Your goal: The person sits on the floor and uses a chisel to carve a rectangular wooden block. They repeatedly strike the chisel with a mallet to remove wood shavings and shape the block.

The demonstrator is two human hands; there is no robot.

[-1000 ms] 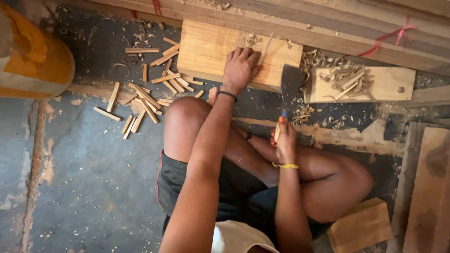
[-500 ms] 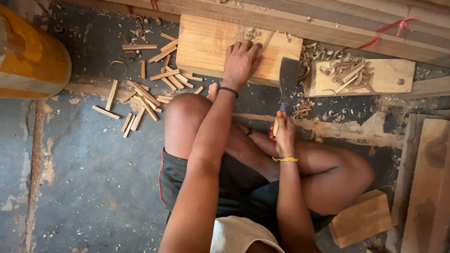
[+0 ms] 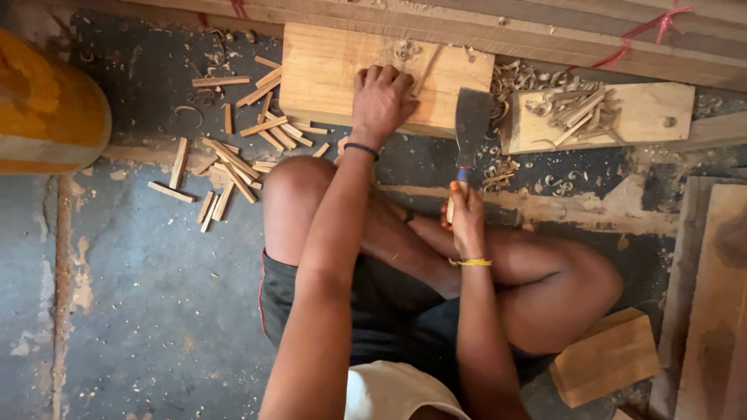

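Note:
I sit cross-legged on the floor. My left hand (image 3: 381, 101) rests on a thick wooden block (image 3: 327, 70), its fingers curled around a thin wooden stick (image 3: 426, 71) that lies slanted on the block. My right hand (image 3: 465, 216) grips the handle of a broad-bladed cleaver (image 3: 472, 124); the blade points away from me and hangs just past the block's right end. A black band is on my left wrist and a yellow band on my right.
Several cut wooden sticks (image 3: 233, 159) lie scattered left of my knee. A smaller board (image 3: 646, 117) at right carries a pile of sticks and shavings. Long planks (image 3: 545, 31) run along the top. An orange cylinder (image 3: 47, 117) sits at left, another block (image 3: 607, 358) by my right leg.
The view has shifted slightly. My left hand stays on the block with the stick. The cleaver in my right hand has barely moved.

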